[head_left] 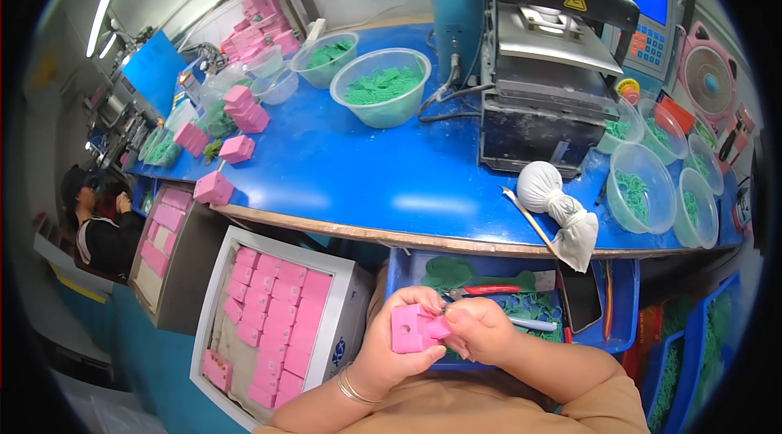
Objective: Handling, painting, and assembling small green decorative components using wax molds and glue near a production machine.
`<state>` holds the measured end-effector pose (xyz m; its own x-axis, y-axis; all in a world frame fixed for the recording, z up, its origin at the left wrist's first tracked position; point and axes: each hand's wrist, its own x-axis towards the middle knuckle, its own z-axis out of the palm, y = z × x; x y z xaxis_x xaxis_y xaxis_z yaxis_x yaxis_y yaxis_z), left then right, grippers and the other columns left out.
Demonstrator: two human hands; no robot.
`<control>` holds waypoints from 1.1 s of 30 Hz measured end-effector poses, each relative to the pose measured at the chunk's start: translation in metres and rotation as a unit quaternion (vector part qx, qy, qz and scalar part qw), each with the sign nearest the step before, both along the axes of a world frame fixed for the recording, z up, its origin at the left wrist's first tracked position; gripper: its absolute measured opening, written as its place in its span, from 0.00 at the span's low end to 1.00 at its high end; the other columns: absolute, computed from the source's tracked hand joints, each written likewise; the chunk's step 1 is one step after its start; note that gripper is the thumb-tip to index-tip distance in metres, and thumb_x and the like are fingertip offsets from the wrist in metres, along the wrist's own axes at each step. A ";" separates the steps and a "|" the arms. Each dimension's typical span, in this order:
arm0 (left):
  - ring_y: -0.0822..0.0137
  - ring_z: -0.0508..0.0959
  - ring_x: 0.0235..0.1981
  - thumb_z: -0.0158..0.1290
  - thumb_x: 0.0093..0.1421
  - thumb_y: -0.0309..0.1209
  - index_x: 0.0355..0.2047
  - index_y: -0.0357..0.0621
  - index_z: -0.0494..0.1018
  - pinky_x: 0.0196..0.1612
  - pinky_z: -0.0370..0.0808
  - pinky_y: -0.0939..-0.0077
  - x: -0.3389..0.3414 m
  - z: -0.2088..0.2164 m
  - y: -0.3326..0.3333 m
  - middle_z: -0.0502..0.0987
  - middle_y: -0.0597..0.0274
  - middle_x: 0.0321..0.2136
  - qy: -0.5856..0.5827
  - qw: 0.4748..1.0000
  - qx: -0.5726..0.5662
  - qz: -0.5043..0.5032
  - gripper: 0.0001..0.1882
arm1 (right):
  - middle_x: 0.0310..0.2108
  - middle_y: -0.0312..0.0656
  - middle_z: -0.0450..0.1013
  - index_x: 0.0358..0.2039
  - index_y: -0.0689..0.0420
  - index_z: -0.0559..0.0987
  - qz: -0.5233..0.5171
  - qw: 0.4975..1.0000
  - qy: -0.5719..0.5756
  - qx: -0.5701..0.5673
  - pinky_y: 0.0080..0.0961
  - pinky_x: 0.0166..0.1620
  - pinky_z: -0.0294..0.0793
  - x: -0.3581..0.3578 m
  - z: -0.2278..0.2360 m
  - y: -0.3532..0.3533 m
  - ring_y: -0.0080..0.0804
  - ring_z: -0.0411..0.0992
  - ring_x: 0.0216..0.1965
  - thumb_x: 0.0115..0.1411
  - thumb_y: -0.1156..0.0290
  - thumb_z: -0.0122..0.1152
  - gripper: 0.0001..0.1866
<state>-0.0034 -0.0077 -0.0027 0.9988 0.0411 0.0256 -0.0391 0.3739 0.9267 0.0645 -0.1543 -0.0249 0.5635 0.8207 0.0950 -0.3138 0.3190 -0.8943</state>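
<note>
Block in hand: one pink block (411, 330) with a round hole in its near face, held over the front edge of a blue tray (628, 304).
Left hand: one (378, 358), its fingers clamped on the block from the left and below; bracelets circle the wrist, too thin to count.
Right hand: one (490, 333), fingers bent close against the block's right end; I cannot tell whether they grip the block or the small dark thing there.
Blue tray: holds one red-handled tool (490, 290), one pale pen (533, 325), one black phone (581, 301), one reddish pencil (608, 300) and many green pieces.
White box: one (343, 295), left of the hands, with pink blocks in rows, about twenty or more; overlaps hinder an exact count.
Grey box: one (194, 259), further left, with several more pink blocks.
Bench: one, blue (342, 181); one press (533, 120) stands on it, with one white cloth bundle (562, 208) and one thin stick (528, 218) at its near edge.
Bowls: two with green pieces (383, 114) left of the press, at least five (663, 190) to its right.
Fan: one, pink (707, 73), far right.
Other people: one person (106, 234) at far left.
</note>
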 end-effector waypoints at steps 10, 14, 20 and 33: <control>0.69 0.66 0.44 0.61 0.44 0.24 0.43 0.41 0.62 0.51 0.64 0.76 0.001 -0.011 0.000 0.65 0.61 0.39 0.007 0.989 -0.147 -0.014 0.26 | 0.12 0.34 0.61 0.17 0.56 0.66 -0.025 0.995 0.100 0.010 0.16 0.18 0.55 -0.010 -0.001 0.002 0.18 0.57 0.13 0.68 0.59 0.39 0.23; 0.66 0.67 0.45 0.59 0.44 0.25 0.42 0.42 0.64 0.52 0.65 0.70 0.003 -0.013 0.002 0.66 0.60 0.39 0.011 0.985 -0.172 -0.010 0.24 | 0.11 0.34 0.60 0.20 0.57 0.67 -0.027 0.995 0.099 -0.008 0.18 0.18 0.56 -0.010 0.003 0.000 0.18 0.55 0.11 0.68 0.59 0.38 0.21; 0.61 0.69 0.44 0.56 0.46 0.30 0.40 0.44 0.67 0.53 0.65 0.54 0.009 -0.024 0.018 0.69 0.61 0.36 0.068 0.914 -0.397 0.040 0.19 | 0.14 0.35 0.64 0.34 0.58 0.69 -0.250 0.942 0.211 0.071 0.20 0.18 0.57 0.019 0.001 0.001 0.22 0.58 0.12 0.68 0.58 0.36 0.18; 0.56 0.61 0.60 0.61 0.49 0.22 0.53 0.37 0.57 0.61 0.58 0.62 0.004 -0.011 0.009 0.64 0.46 0.54 -0.109 0.928 0.357 0.011 0.33 | 0.37 0.41 0.70 0.29 0.53 0.61 0.021 0.996 0.030 -0.087 0.20 0.36 0.71 0.013 -0.029 0.010 0.20 0.68 0.38 0.57 0.67 0.62 0.15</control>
